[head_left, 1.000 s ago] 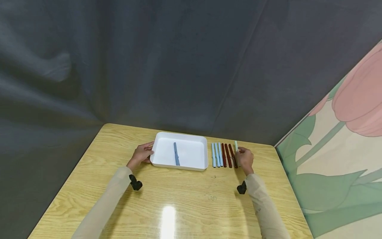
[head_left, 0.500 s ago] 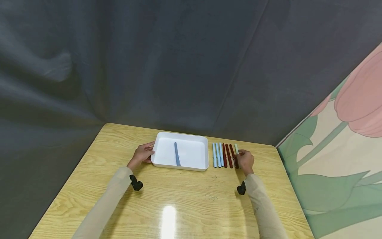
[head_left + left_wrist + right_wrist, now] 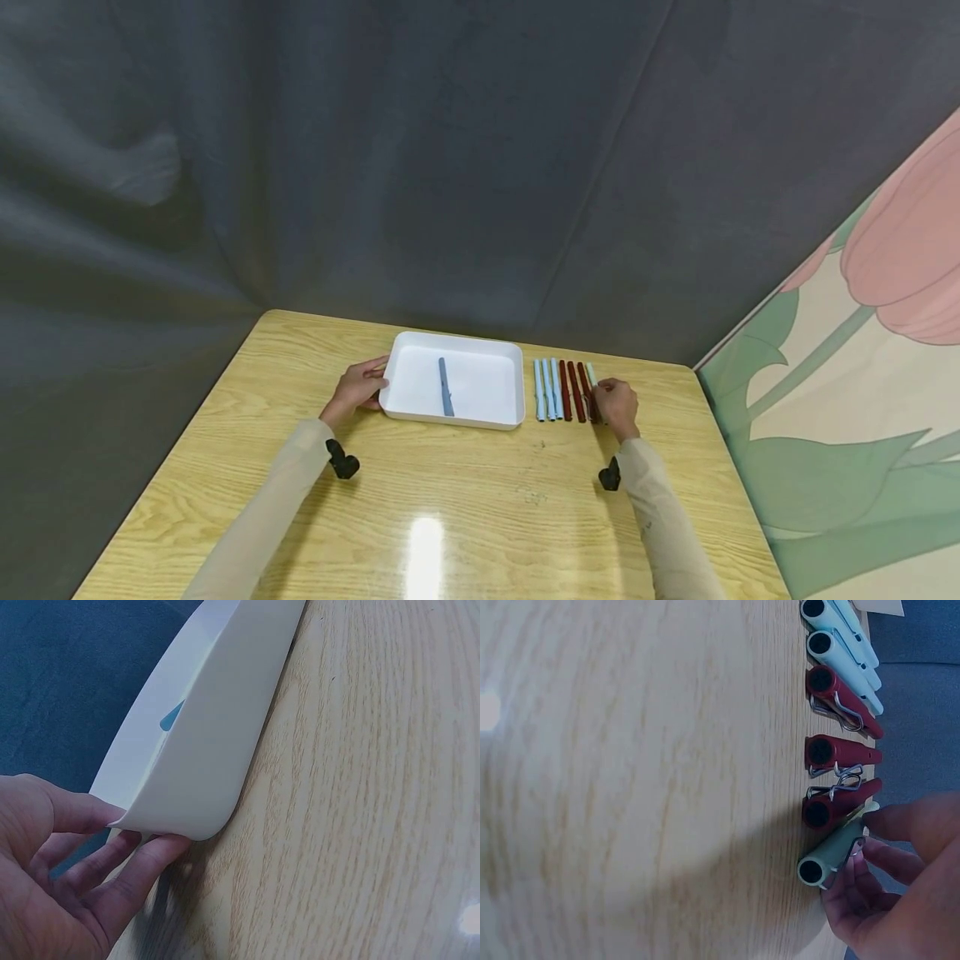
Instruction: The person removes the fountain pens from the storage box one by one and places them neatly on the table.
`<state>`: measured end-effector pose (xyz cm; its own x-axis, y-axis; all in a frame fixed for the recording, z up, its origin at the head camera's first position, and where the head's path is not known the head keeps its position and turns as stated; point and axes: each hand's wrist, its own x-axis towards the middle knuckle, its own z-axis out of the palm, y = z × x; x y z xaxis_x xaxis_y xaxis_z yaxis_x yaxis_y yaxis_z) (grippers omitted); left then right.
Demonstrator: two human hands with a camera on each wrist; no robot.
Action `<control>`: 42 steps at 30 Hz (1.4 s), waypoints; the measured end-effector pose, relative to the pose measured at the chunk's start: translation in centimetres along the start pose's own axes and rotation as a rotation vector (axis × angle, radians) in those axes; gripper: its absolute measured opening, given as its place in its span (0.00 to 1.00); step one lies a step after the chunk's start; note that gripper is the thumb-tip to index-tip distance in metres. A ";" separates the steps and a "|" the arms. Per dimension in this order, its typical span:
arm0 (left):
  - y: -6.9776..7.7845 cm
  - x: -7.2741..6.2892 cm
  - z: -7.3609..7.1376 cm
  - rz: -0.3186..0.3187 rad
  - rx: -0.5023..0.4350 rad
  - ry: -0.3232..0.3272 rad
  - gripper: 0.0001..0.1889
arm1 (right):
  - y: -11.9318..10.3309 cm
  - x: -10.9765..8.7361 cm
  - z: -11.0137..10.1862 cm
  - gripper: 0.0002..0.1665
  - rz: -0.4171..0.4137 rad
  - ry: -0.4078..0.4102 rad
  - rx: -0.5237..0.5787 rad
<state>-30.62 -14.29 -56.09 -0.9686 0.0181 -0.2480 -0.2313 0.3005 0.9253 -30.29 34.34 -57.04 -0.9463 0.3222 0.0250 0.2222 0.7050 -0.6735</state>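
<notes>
My left hand (image 3: 356,388) grips the left end of a white tray (image 3: 486,379). In the left wrist view the thumb lies on the tray's rim and the fingers press its outer wall. One grey-blue pen (image 3: 446,388) lies inside the tray. At the right, my right hand (image 3: 618,407) pinches a pale green pen (image 3: 838,847) with a wire clip, seen lying on the tabletop in the right wrist view. Beside it are three dark red pens (image 3: 845,752) with wire clips. Three light blue pens (image 3: 547,389) complete the row toward the tray; part of the green pen is hidden by the hand.
The wooden table (image 3: 480,492) extends in front of the tray and pens. A dark curtain (image 3: 450,183) hangs right behind the table's back edge. To the right stands a panel with a flower print (image 3: 847,350).
The green pen's far end has come down and shifted slightly left, closer to the red pens, with my right hand on it. My left hand stays on the tray.
</notes>
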 end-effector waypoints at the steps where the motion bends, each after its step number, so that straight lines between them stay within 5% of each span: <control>1: 0.0 0.0 0.0 -0.002 0.001 0.000 0.31 | 0.1 0.0 0.0 0.19 0.002 -0.002 0.003; 16: 0.2 0.1 0.0 0.019 -0.005 -0.004 0.30 | -0.2 0.1 -0.9 0.22 0.037 -0.049 0.017; 30: 0.0 0.0 0.0 0.018 -0.008 0.006 0.30 | -2.1 -0.1 -0.7 0.20 -0.022 0.045 -0.047; 42: 0.1 0.0 0.1 -0.013 -0.001 0.013 0.31 | -6.4 -0.4 2.0 0.16 -0.193 0.125 0.162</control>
<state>-30.68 -14.15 -56.05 -0.9665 0.0017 -0.2565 -0.2442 0.3001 0.9221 -31.78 28.40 -54.23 -0.9291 0.2740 0.2484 -0.0094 0.6540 -0.7565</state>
